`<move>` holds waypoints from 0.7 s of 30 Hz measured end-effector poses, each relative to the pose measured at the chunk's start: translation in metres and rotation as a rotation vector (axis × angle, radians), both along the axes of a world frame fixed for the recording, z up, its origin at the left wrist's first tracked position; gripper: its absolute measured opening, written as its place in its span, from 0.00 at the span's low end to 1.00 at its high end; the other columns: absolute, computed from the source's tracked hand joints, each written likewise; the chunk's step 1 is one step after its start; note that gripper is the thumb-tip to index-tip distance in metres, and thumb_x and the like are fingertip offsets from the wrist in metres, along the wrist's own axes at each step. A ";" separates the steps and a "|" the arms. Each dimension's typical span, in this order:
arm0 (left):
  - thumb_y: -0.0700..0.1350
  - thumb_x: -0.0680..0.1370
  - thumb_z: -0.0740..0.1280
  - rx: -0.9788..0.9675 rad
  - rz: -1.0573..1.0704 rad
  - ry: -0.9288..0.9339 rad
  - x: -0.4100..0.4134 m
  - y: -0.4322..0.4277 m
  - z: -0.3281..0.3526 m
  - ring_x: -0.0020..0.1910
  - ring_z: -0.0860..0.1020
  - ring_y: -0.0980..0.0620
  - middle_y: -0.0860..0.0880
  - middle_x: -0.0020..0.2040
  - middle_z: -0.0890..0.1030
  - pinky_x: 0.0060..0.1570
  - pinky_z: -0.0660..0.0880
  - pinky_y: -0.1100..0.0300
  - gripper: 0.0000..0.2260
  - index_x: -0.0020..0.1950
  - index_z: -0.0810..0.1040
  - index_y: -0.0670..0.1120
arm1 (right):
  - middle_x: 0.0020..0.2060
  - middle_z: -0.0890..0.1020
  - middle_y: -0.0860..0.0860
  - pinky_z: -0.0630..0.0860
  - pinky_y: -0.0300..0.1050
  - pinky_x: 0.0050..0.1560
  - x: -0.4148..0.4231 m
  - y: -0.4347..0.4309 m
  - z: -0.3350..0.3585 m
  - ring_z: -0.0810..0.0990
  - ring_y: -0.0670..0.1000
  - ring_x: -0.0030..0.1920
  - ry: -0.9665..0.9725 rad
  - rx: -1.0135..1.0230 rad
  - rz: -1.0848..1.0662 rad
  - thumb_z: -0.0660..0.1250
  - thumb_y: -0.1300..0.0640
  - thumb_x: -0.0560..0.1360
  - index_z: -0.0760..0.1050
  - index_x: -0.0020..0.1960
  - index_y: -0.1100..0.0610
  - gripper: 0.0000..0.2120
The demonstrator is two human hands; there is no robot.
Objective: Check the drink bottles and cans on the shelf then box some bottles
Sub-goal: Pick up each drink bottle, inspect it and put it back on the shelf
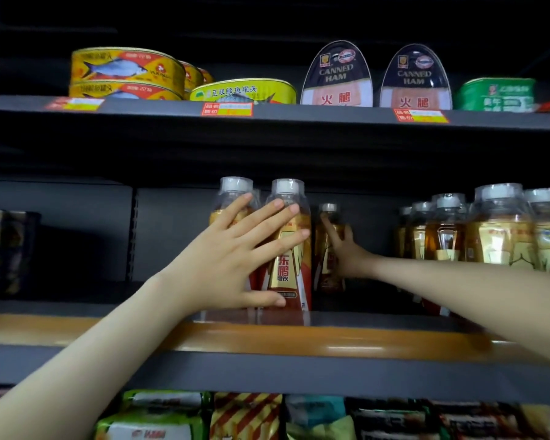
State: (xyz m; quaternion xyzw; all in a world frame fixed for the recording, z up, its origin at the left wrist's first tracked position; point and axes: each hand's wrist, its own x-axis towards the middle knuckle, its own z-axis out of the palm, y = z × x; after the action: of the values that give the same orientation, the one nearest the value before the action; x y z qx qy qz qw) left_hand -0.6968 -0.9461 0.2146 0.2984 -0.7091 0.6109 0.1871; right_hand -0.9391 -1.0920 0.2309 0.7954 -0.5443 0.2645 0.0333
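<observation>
1. Amber drink fills the clear bottles standing upright on the middle shelf [331,371], whose front edge carries a wood-coloured strip.
2. Our left hand [232,255] lies flat against two of them at the shelf front: the front bottle [291,268] with the red and gold label, and the left bottle [234,193] just beside it, of which we see mostly the capped neck.
3. That hand's fingers [277,214] are straight and spread wide across both bottle shoulders, while the thumb runs along the low part of the front bottle's label.
4. Our right hand [343,249] reaches deeper in, to the rear bottle [329,214], which stands farther back and to the right of the front one.
5. One finger points up along that bottle's side and the hand touches it. We cannot tell whether the other fingers curl round it, because the spot is dim and blurred.
6. A bottle cluster [496,230] of the same drink stands at the right end, apart from the three we are touching.
7. On the upper shelf [331,117] sit yellow fish cans [124,74], a flat green-yellow can [245,90], two canned ham tins [337,74] and a green tin [496,93].
8. Snack packets [245,417] fill the row beneath, and dark bags [4,252] stand at the far left.
</observation>
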 end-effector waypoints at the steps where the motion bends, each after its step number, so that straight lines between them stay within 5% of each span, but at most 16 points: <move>1: 0.71 0.76 0.51 0.004 0.004 -0.003 -0.001 0.000 0.000 0.78 0.53 0.44 0.43 0.79 0.55 0.74 0.50 0.41 0.37 0.79 0.56 0.51 | 0.74 0.29 0.61 0.80 0.43 0.40 0.000 -0.002 -0.001 0.80 0.57 0.54 0.006 0.001 0.006 0.69 0.69 0.73 0.26 0.71 0.35 0.58; 3: 0.71 0.76 0.51 0.021 0.018 -0.006 -0.001 0.002 0.000 0.78 0.53 0.44 0.43 0.79 0.56 0.74 0.49 0.42 0.37 0.79 0.56 0.51 | 0.73 0.28 0.61 0.80 0.43 0.44 0.001 -0.004 -0.002 0.78 0.59 0.60 0.017 0.006 0.012 0.70 0.68 0.73 0.25 0.70 0.34 0.58; 7: 0.66 0.78 0.52 0.068 0.022 0.043 -0.004 0.010 0.003 0.77 0.57 0.45 0.44 0.78 0.60 0.74 0.52 0.43 0.31 0.77 0.61 0.51 | 0.73 0.26 0.56 0.76 0.39 0.35 0.004 0.013 0.009 0.75 0.61 0.63 0.090 0.013 -0.092 0.72 0.63 0.73 0.25 0.69 0.33 0.58; 10: 0.58 0.80 0.55 0.086 -0.056 0.193 -0.017 0.019 -0.005 0.73 0.66 0.44 0.43 0.73 0.69 0.72 0.60 0.43 0.23 0.71 0.72 0.49 | 0.76 0.33 0.55 0.74 0.53 0.62 0.000 0.053 0.023 0.59 0.64 0.74 0.162 -0.032 -0.220 0.71 0.57 0.74 0.35 0.77 0.40 0.50; 14: 0.57 0.77 0.57 0.107 -0.088 0.457 -0.054 0.033 -0.023 0.68 0.72 0.41 0.41 0.68 0.74 0.68 0.65 0.45 0.24 0.67 0.76 0.46 | 0.77 0.53 0.58 0.66 0.55 0.67 -0.029 0.132 0.022 0.57 0.61 0.73 0.196 -0.553 -0.242 0.66 0.57 0.77 0.58 0.76 0.57 0.31; 17: 0.56 0.75 0.60 0.119 -0.103 0.559 -0.081 0.036 -0.035 0.65 0.74 0.39 0.39 0.66 0.76 0.65 0.68 0.44 0.24 0.65 0.77 0.44 | 0.72 0.63 0.63 0.65 0.58 0.65 -0.067 0.173 0.003 0.63 0.63 0.68 0.109 -0.977 -0.433 0.70 0.58 0.73 0.61 0.74 0.60 0.33; 21: 0.54 0.76 0.57 0.147 -0.124 0.611 -0.105 0.028 -0.047 0.65 0.73 0.36 0.37 0.64 0.77 0.64 0.70 0.41 0.24 0.62 0.79 0.41 | 0.74 0.59 0.62 0.63 0.59 0.67 -0.112 0.190 -0.014 0.62 0.63 0.70 -0.091 -0.619 -0.663 0.67 0.41 0.74 0.43 0.79 0.53 0.46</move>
State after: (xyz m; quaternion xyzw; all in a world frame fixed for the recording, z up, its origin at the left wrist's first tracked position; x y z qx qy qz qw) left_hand -0.8015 -0.9176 0.1672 0.4367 -0.6791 0.4277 0.4063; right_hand -1.0513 -0.9024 0.2165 0.5186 -0.6658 0.4242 0.3283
